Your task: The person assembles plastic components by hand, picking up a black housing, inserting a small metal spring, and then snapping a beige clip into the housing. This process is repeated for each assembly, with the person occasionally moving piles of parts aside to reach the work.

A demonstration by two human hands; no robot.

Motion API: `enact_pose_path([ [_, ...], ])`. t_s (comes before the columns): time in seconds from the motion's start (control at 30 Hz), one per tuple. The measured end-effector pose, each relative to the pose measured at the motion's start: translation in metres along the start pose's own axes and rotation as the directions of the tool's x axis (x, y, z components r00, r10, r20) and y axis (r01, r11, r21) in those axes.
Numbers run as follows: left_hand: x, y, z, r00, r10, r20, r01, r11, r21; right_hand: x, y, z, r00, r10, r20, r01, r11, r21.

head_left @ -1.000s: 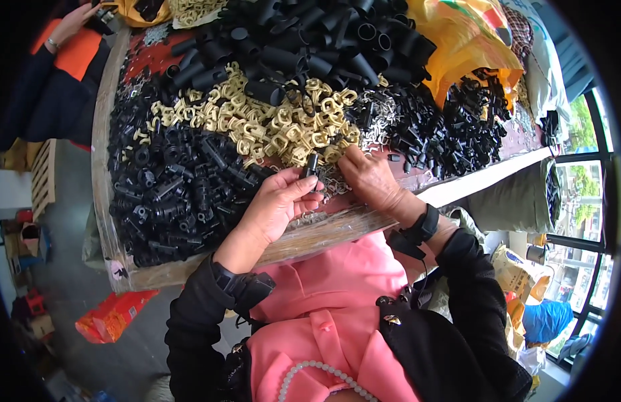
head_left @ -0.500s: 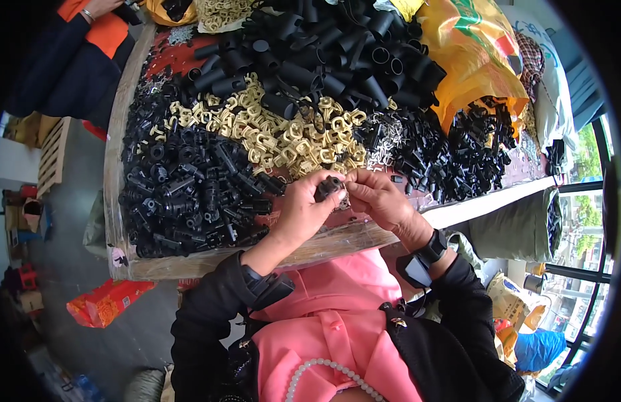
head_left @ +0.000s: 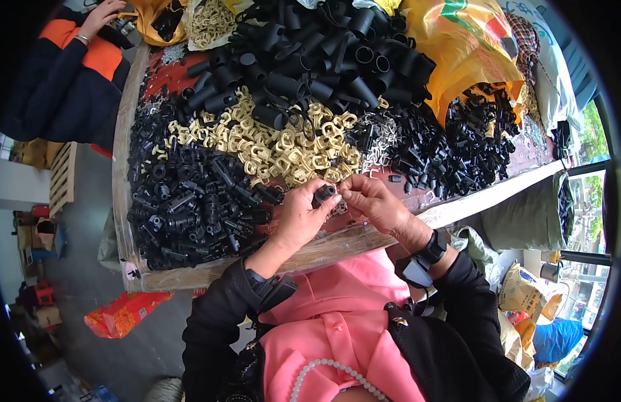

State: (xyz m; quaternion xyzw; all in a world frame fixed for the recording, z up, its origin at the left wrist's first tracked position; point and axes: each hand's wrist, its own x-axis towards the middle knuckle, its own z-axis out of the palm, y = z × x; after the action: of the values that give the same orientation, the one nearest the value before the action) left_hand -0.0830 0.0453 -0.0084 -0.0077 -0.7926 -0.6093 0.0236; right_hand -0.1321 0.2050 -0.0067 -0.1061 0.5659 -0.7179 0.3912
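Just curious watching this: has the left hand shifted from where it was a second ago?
Yes. The left hand moved right along the table's wooden front edge, meeting the right hand around a small black part.

head view | on the person's head, looks down, close | table (head_left: 190, 278) fills the top and middle of the frame | arms come from the bottom

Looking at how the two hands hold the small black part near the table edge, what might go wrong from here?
1. The small black part is pinched only by fingertips of the left hand and right hand, above the table edge; a slip may drop it onto the lap or floor.
2. Piles of black parts and beige clips lie close by; a dropped piece could be lost among them.
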Motion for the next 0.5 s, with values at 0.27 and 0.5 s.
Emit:
enact_pose_path([
  [0.27, 0.004, -0.003, -0.009, 0.997, -0.072, -0.005, 0.071, 0.988, -0.138, -0.003, -0.006, -0.004, 0.989, -0.100, -0.113, 0.087, 0.990, -0.115],
  [0.5, -0.003, 0.026, -0.002, 0.979, 0.201, -0.025, -0.199, 0.978, 0.059, -0.015, -0.012, 0.010, 0.994, 0.091, 0.065, -0.109, 0.909, 0.403],
])
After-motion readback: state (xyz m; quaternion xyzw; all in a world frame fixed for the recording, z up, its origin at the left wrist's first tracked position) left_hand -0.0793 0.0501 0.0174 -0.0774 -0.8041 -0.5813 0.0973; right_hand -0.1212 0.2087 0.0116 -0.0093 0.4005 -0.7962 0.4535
